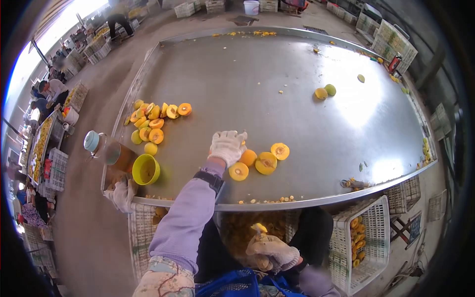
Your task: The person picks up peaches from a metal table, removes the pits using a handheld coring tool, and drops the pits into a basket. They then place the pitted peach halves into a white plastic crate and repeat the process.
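My left hand (pixel 227 147), in a white knit glove, reaches over the metal table (pixel 213 79). Its fingers curl down, and a sliver of yellow peach shows under the thumb. Right beside it lie an orange peach (pixel 248 158) and cut peach halves (pixel 266 163), their stones or hollows facing up. Low in front of my lap, my gloved right hand (pixel 272 252) is closed, with a small yellow peach piece (pixel 259 227) at its fingertips. Whatever else its fingers grip is hidden.
Left on the table are a pile of cut peaches (pixel 148 121), a lime-green cup (pixel 146 169) and a jug (pixel 116 152). A glove (pixel 122 194) drapes over the corner. Two whole fruits (pixel 325 91) sit farther right. A white crate (pixel 363 242) of peach pieces stands below the edge.
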Available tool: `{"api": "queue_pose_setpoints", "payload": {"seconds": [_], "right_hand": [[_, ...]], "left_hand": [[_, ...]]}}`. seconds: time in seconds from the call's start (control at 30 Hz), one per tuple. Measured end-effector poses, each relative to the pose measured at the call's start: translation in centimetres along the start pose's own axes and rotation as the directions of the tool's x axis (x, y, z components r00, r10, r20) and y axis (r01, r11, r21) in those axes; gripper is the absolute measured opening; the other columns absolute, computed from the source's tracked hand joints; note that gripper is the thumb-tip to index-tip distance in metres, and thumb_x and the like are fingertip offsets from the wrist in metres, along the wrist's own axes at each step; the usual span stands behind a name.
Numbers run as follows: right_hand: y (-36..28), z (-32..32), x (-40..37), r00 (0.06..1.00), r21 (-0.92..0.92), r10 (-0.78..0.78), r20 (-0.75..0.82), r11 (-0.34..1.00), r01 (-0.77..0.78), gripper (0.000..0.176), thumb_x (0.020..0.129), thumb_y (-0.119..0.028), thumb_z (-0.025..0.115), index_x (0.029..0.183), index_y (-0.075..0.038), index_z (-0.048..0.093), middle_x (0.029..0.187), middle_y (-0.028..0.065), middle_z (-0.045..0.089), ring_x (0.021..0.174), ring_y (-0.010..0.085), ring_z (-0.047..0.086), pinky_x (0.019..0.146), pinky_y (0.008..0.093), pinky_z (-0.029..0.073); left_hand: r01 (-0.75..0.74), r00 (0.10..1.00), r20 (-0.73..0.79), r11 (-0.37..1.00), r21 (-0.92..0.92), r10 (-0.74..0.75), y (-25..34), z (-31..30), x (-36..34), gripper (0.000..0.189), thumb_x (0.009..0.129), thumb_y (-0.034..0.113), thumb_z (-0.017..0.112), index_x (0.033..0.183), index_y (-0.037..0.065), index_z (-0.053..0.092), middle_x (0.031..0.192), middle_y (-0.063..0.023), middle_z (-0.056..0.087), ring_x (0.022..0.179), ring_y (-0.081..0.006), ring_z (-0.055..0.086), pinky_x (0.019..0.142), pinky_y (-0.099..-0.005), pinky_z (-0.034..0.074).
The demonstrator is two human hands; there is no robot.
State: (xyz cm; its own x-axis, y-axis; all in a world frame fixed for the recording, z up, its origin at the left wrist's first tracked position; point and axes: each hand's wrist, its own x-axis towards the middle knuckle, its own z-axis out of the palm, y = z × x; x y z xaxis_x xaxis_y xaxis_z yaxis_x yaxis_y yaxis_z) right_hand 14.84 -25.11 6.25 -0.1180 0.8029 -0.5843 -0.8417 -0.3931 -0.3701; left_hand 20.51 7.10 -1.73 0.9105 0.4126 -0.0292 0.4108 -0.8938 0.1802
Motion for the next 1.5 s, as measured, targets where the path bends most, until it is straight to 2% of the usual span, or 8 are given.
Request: {"api": "queue_pose_setpoints", "payload": {"seconds": [0.27, 0.47, 0.6, 0.73, 0.9, 1.23, 1.37, 1.5], "right_hand": [[1.3, 1.5, 0.5, 0.991, -0.098, -0.061, -0.117, 0.994, 0.050, 0.020, 0.087, -0.014, 0.063, 0.083, 0.005, 0.066, 0.056, 0.0103, 0.060, 0.043, 0.0182, 0.054, 0.040, 0.0275, 0.041], [4.1, -1.3, 1.4, 0.991, -0.398, -0.118, -0.060, 0.914, 0.084, 0.014, 0.094, -0.021, 0.061, 0.103, -0.011, 0.058, 0.064, 0.0012, 0.055, 0.041, 0.0113, 0.045, 0.036, 0.0243, 0.035], [4.6, 0.2, 1.7, 0.983, -0.514, -0.112, -0.143, 0.858, 0.023, 0.019, 0.096, -0.030, 0.062, 0.105, -0.014, 0.058, 0.064, -0.0005, 0.053, 0.044, 0.0105, 0.044, 0.039, 0.0244, 0.037], [5.2, 1.0, 1.8, 0.969, -0.578, -0.230, -0.089, 0.804, 0.138, 0.020, 0.096, -0.023, 0.062, 0.113, -0.011, 0.059, 0.084, 0.0010, 0.062, 0.065, 0.0115, 0.056, 0.057, 0.0256, 0.048], [5.2, 1.2, 1.7, 0.892, -0.633, -0.451, -0.014, 0.694, 0.341, 0.023, 0.096, -0.017, 0.061, 0.118, -0.009, 0.060, 0.100, 0.0015, 0.064, 0.084, 0.0117, 0.059, 0.072, 0.0260, 0.050], [3.1, 8.8, -1.7, 0.807, -0.552, -0.573, -0.145, 0.723, 0.414, 0.017, 0.096, -0.027, 0.060, 0.095, -0.011, 0.056, 0.066, 0.0037, 0.062, 0.040, 0.0100, 0.048, 0.034, 0.0223, 0.038], [3.2, 7.2, -1.6, 0.811, -0.457, -0.564, -0.155, 0.769, 0.447, 0.021, 0.093, -0.021, 0.062, 0.105, -0.006, 0.056, 0.067, 0.0067, 0.062, 0.045, 0.0122, 0.051, 0.039, 0.0230, 0.040], [2.8, 8.9, -2.3, 0.842, -0.474, -0.505, -0.190, 0.798, 0.372, 0.025, 0.092, -0.018, 0.063, 0.111, -0.006, 0.053, 0.069, 0.0058, 0.062, 0.051, 0.0112, 0.055, 0.045, 0.0239, 0.044]], "left_hand": [[0.106, 0.989, 0.146, 0.863, -0.494, -0.038, -0.5, -3.3, -7.0, 0.048, 0.093, 0.050, 0.053, 0.130, 0.021, 0.059, 0.122, -0.0071, 0.063, 0.109, -0.0295, 0.061, 0.090, -0.0391, 0.049], [0.176, 0.974, 0.220, -0.426, -0.887, -0.054, 2.4, -6.3, -15.9, 0.050, 0.100, 0.051, 0.048, 0.136, 0.016, 0.052, 0.102, -0.0050, 0.062, 0.078, -0.0129, 0.065, 0.059, -0.0242, 0.051], [0.162, 0.987, 0.148, -0.289, -0.944, 0.068, 3.7, -8.0, -21.7, 0.058, 0.100, 0.046, 0.049, 0.148, 0.014, 0.041, 0.113, -0.0021, 0.060, 0.095, -0.0099, 0.059, 0.069, -0.0217, 0.050], [-0.262, 0.956, -0.186, 0.378, -0.888, 0.225, 5.7, -8.2, -24.9, 0.049, 0.096, 0.026, 0.054, 0.140, 0.006, 0.049, 0.131, -0.0096, 0.056, 0.119, -0.0229, 0.054, 0.098, -0.0352, 0.045], [-0.019, 0.999, 0.004, 0.664, -0.748, 0.034, 5.8, -9.2, -26.2, 0.044, 0.092, 0.024, 0.057, 0.133, 0.009, 0.055, 0.132, -0.0137, 0.055, 0.127, -0.0295, 0.048, 0.108, -0.0364, 0.039], [0.072, 0.985, 0.096, -0.164, -0.984, -0.146, 8.0, -9.0, -27.4, 0.052, 0.097, 0.031, 0.060, 0.143, 0.010, 0.047, 0.137, -0.0098, 0.051, 0.131, -0.0190, 0.044, 0.111, -0.0315, 0.034], [0.313, 0.943, 0.263, -0.276, -0.909, 0.203, 6.5, -6.2, -27.2, 0.058, 0.095, 0.028, 0.064, 0.141, -0.001, 0.045, 0.129, -0.0051, 0.055, 0.121, -0.0122, 0.048, 0.106, -0.0282, 0.038], [0.127, 0.981, 0.165, -0.308, -0.943, -0.101, 6.5, -8.8, -27.9, 0.052, 0.093, 0.018, 0.068, 0.138, 0.002, 0.047, 0.113, -0.0051, 0.059, 0.105, -0.0132, 0.058, 0.092, -0.0284, 0.049]]}}
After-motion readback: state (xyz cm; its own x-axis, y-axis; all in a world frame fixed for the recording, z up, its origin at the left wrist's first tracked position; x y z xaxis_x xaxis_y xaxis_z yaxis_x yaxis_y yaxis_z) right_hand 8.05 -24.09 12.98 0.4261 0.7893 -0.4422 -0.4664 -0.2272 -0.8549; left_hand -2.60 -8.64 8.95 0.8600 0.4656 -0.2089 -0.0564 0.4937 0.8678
